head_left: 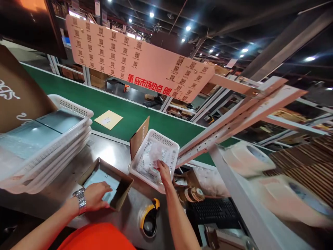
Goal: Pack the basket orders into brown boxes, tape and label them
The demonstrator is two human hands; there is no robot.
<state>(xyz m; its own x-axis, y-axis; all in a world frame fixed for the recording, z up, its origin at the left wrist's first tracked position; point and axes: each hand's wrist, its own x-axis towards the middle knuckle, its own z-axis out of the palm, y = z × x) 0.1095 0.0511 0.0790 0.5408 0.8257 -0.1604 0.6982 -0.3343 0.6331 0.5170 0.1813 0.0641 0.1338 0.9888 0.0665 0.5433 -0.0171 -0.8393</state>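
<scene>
My left hand [95,196], with a metal watch on the wrist, rests fingers curled on the near edge of an open cardboard box [125,189] on the steel table. My right hand [162,171] reaches into a white perforated basket [171,147] and pinches a clear plastic-wrapped item [155,152]. More small packets lie in that basket. A brown cardboard piece [139,136] stands against the basket's left side.
A stack of white baskets [75,114] holding grey bags sits at left. Behind runs a green conveyor belt [78,93] carrying a yellow envelope [108,119]. A yellow-black scanner [149,218], keyboard [213,210], tape rolls [246,158] and a QR-code sign [135,66] are nearby.
</scene>
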